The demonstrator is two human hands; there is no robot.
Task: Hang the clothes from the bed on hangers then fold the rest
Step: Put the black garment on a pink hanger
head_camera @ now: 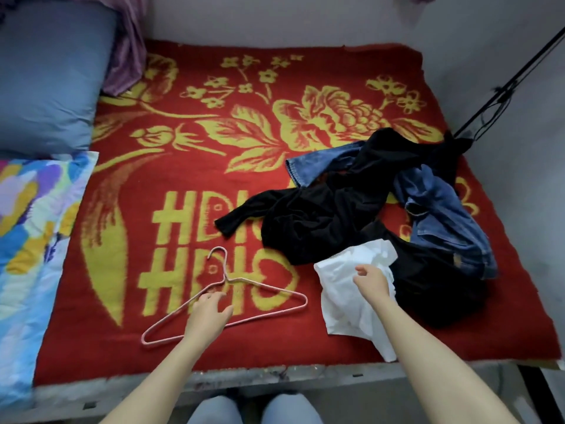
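Left hand (pixel 211 313) is spread loosely over the pink wire hanger (pixel 225 267), nothing clasped; contact with the wire cannot be confirmed. Right hand (pixel 371 281) is laid on the white garment (pixel 345 304), fingers bent toward the cloth; a pinch cannot be confirmed. The hanger lies flat on the red blanket (pixel 183 166), long bar slanted left-near to right-far, hook pointed away. The white garment lies just right of it, nearer the right hand.

Blue jeans (pixel 440 209) partly beneath black garment (pixel 321 218); floral quilt (pixel 30 224) beyond the left edge.
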